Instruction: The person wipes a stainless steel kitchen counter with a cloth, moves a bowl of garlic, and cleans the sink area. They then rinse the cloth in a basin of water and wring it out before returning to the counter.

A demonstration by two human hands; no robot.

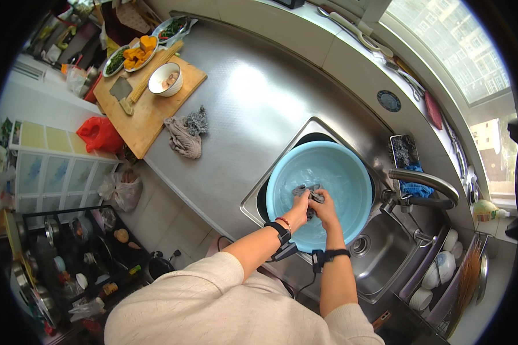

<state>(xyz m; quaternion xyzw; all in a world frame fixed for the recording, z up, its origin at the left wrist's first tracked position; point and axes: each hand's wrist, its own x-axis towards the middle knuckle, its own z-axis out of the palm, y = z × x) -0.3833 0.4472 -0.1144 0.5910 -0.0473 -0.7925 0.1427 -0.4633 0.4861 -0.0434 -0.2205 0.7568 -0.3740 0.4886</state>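
Note:
A light blue plastic basin [354,172] with water in it sits in the larger bowl of a steel double sink [259,194]. Over the water, near the basin's middle, my left hand [301,206] and my right hand [326,208] are close together, both gripping a wet grey cloth [313,189]. Parts of the cloth stick out above and below my fingers; the rest is hidden by them. Both wrists wear black straps with small devices. On the steel counter to the left lie a crumpled beige-grey cloth [184,142] and a steel wool scrubber [197,120].
A wooden cutting board [151,125] at the upper left holds a cleaver [121,88], a white bowl [166,79] and plates of food. Right of the basin are a curved faucet [423,177], the smaller sink bowl [384,246] and a dish rack [423,263] with bowls.

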